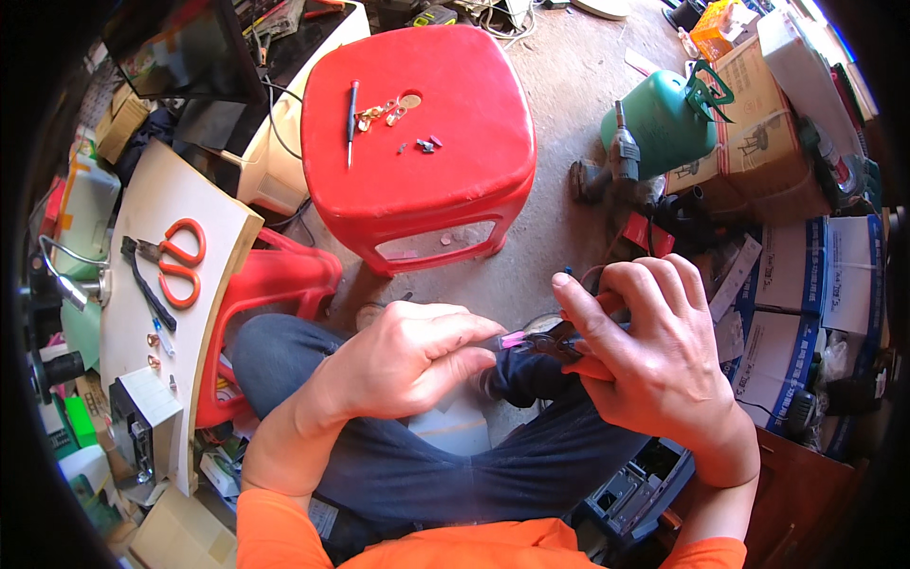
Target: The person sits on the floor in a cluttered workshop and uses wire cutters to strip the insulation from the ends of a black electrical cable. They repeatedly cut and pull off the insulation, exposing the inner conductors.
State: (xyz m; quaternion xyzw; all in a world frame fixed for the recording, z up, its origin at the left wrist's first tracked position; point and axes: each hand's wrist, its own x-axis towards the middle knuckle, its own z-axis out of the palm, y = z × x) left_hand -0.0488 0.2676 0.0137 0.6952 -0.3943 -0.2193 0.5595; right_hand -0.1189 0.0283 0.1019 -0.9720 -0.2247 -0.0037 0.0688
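Between the thumb and fingers of my left hand (416,359) is a small dark piece with a pink end (510,340). My right hand (650,341) grips pliers with orange-red handles (593,366). Their dark jaws (544,345) are at the pink end, and I cannot tell whether they are closed on it. Both hands are above my lap. Beyond them, a red plastic stool (455,142) carries a small screwdriver (352,124), several brass-coloured metal fittings (387,114) and some small dark and pink bits (428,145).
At the left, a white board (128,284) holds orange-handled scissors (178,259), a black strap-like item (149,284) and a box-shaped device (142,419). A power drill (624,156) stands by a green gas cylinder (661,121). Cartons (775,284) line the right side.
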